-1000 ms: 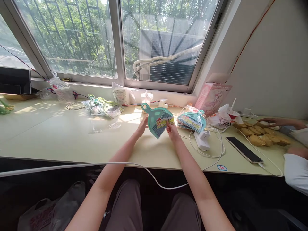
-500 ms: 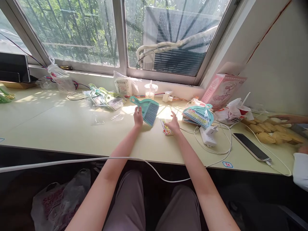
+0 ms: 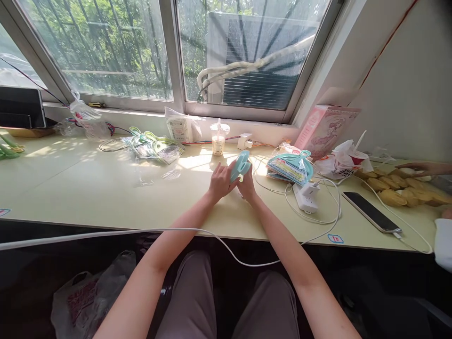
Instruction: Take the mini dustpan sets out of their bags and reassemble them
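Observation:
Raised just above the desk in front of me is a teal dustpan and brush set (image 3: 240, 165), turned nearly edge-on with its handle loop at the top. My left hand (image 3: 221, 181) grips it from the left, the thumb reaching across below it. Close against its right side is my right hand (image 3: 248, 186), fingers curled and partly hidden behind the teal plastic. What those fingers hold, I cannot make out. The small printed card is mostly covered by my right hand. To the right, packaged teal dustpan sets (image 3: 291, 167) lie stacked.
More packaged dustpan sets (image 3: 153, 145) lie at left. A drink cup (image 3: 218, 141) stands behind my hands. At right are a white power strip (image 3: 305, 198), looping cables, a phone (image 3: 370, 212) and a pink box (image 3: 326, 132). Another person's hand (image 3: 423, 168) is at the far right.
My left hand has brought the dustpan set rightward and turned it edge-on. My right hand has closed in beside it, and the printed card is now mostly covered.

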Tool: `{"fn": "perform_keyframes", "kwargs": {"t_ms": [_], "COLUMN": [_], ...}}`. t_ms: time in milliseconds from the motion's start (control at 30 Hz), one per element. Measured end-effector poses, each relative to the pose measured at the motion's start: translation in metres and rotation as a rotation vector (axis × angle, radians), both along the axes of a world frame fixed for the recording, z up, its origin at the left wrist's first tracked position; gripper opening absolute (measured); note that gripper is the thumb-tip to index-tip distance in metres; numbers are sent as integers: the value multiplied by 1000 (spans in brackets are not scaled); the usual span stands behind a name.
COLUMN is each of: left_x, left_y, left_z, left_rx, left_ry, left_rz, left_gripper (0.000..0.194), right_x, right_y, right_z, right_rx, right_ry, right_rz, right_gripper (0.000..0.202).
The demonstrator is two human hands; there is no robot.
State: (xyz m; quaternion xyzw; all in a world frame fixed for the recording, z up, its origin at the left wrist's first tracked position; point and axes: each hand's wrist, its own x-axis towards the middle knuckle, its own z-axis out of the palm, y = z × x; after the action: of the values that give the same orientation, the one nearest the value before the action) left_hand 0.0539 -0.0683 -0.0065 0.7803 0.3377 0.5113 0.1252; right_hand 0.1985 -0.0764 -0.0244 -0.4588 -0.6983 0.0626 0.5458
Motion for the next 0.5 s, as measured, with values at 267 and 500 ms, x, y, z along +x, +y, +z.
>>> {"fn": "perform_keyframes", "kwargs": {"t_ms": [267, 500], "left_x": [-3, -23], "left_y": [3, 18], "left_z": [5, 8], "left_rx": [-104, -218], "left_ry": [48, -172], "left_rz": [-145, 216], "left_gripper": [62, 69], "right_x": [13, 25], "right_y": [4, -12], "right_z": [12, 29], "right_rx": [-36, -152], "right_ry": [173, 330], "right_rz": [-51, 158], "right_gripper": [39, 37]}}
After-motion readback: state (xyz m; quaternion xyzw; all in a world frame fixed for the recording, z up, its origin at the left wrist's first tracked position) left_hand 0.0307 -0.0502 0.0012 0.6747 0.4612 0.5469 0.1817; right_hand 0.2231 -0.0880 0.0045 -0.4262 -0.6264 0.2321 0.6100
